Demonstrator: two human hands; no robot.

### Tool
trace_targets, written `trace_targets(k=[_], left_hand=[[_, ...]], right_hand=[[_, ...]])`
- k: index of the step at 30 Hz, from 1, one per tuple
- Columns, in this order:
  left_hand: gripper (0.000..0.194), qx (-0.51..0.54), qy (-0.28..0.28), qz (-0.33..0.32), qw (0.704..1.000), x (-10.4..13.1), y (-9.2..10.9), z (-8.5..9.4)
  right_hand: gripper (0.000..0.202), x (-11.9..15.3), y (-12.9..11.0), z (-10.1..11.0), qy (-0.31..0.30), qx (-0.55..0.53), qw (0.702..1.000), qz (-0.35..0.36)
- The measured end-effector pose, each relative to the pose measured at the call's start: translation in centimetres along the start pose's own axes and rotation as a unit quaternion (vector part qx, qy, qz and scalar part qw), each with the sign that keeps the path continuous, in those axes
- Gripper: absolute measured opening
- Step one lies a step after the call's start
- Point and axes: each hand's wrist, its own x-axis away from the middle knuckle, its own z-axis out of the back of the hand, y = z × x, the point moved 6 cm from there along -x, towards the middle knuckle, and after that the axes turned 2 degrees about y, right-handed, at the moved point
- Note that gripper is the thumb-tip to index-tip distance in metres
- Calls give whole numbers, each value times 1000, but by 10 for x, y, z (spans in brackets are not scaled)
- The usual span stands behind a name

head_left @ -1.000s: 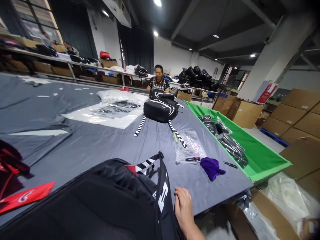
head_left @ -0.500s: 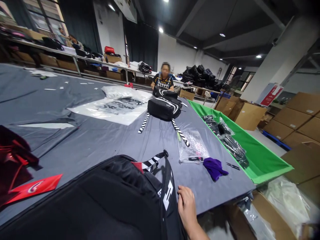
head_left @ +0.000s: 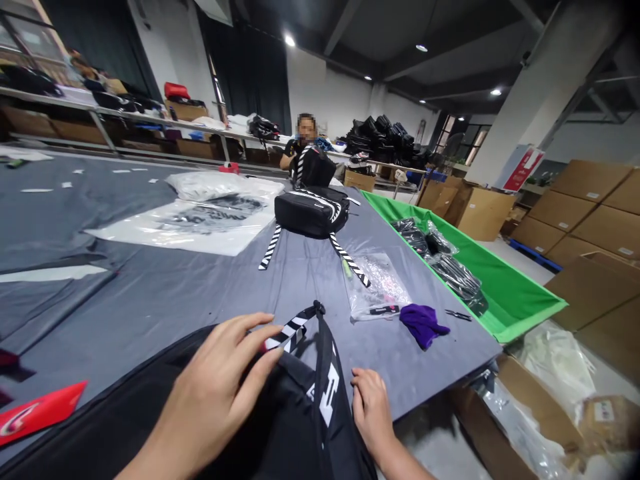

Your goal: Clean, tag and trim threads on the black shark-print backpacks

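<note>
A large black backpack [head_left: 270, 420] lies in front of me on the grey-covered table, with a black-and-white striped strap [head_left: 295, 331] looped at its top corner. Over the bag reaches my left hand [head_left: 220, 373], its fingers spread and the thumb apart; the fingertips are by the strap's red end. My right hand [head_left: 373, 407] is at the bag's right edge, fingers curled and the thumb against the side. A black strap with white lettering [head_left: 329, 390] runs down next to it. The lower part of the bag is out of view.
Further off lies another black backpack [head_left: 310, 213] with striped straps. A purple cloth [head_left: 423, 325], clear plastic bag [head_left: 377, 287], red tag [head_left: 43, 412] and white plastic sheets [head_left: 200, 227] are on the table. A green bin [head_left: 515, 293] stands right. A co-worker [head_left: 290, 157] handles a black bag opposite.
My left hand has come into view over the backpack, near the strap. The right hand stays at the bag's edge. Across the table, the co-worker has raised a black bag with a striped strap.
</note>
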Motion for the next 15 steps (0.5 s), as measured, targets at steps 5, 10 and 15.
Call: trace_targets(k=[5, 10, 15], left_hand=[[28, -97, -40, -83, 991, 16, -30, -50], [17, -129, 23, -113, 985, 38, -25, -46], [33, -136, -103, -91, 981, 43, -19, -58]], right_hand=[[29, 0, 2, -2, 7, 9, 1000, 12], [30, 2, 3, -5, -9, 9, 1000, 16], [31, -8, 6, 0, -64, -22, 998, 17]])
